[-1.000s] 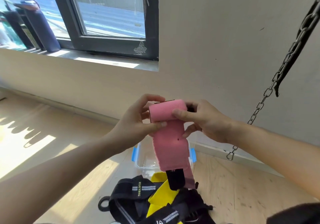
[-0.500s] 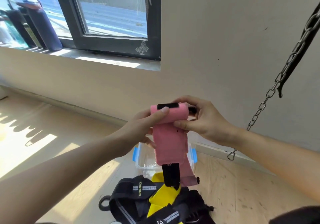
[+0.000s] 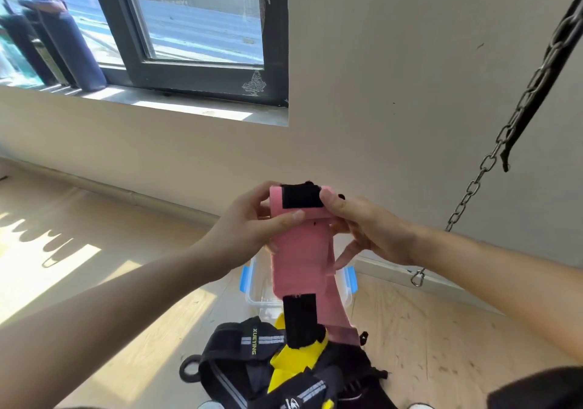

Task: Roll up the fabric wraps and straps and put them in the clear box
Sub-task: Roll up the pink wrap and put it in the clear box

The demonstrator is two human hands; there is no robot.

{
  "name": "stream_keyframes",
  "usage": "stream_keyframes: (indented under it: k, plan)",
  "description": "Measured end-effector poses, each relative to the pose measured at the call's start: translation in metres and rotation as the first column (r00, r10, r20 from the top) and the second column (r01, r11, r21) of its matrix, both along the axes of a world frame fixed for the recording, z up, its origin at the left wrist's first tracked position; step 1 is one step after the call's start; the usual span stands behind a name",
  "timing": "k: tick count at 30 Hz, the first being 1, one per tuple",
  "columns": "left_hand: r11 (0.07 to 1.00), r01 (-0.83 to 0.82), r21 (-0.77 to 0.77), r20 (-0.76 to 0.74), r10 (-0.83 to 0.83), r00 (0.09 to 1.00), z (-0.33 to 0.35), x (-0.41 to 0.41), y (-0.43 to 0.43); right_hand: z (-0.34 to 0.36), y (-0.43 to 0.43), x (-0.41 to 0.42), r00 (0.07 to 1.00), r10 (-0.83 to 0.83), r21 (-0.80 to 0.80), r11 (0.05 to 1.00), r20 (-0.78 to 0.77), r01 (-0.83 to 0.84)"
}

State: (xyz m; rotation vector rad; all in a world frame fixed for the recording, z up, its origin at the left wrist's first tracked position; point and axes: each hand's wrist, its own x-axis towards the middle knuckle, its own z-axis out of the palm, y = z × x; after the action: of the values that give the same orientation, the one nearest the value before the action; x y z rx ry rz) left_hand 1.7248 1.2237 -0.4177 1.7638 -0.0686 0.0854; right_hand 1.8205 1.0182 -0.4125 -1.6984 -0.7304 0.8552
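I hold a pink fabric wrap (image 3: 299, 260) up in front of me, partly rolled at its top. A black hook patch shows on the roll, and a black tab hangs at the loose lower end. My left hand (image 3: 252, 225) grips the roll's left end, thumb across the front. My right hand (image 3: 366, 228) pinches the right end, thumb on the black patch. Below, the clear box (image 3: 255, 295) with blue latches stands on the floor, mostly hidden behind the wrap. In front of it lies a pile of black straps (image 3: 239, 358) with a yellow band (image 3: 293, 361).
A steel chain (image 3: 492, 156) with a carabiner hangs at the right beside a black strap. The wall and skirting run close behind the box. A dark-framed window (image 3: 195, 29) is at upper left. A black ring (image 3: 189, 369) lies by the pile on the wooden floor.
The roll has turned further, so the black patch now faces me on top. The hanging tail is shorter, and its black tab has risen.
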Motion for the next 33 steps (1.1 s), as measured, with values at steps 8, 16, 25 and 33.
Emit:
stream_keyframes:
  k: [8,16,25,33]
  plan:
    - [0.999,-0.021,0.028,0.055,0.019,0.998,-0.003,0.003,0.004,0.002,0.005,-0.002,0.996,-0.068,0.086,0.994,-0.052,0.072]
    - [0.992,0.102,-0.08,-0.295,-0.121,0.948,0.002,-0.002,0.01,-0.001,0.004,-0.002,0.992,-0.124,0.231,0.964,-0.037,0.129]
    - [0.994,0.07,-0.085,-0.316,-0.094,0.944,0.004,0.003,0.001,-0.01,0.008,-0.007,0.98,-0.164,0.258,0.957,0.109,0.132]
    - [0.992,0.026,-0.121,-0.189,-0.049,0.981,0.003,0.001,0.006,0.002,0.001,0.0,0.993,-0.038,0.125,0.992,0.115,0.023]
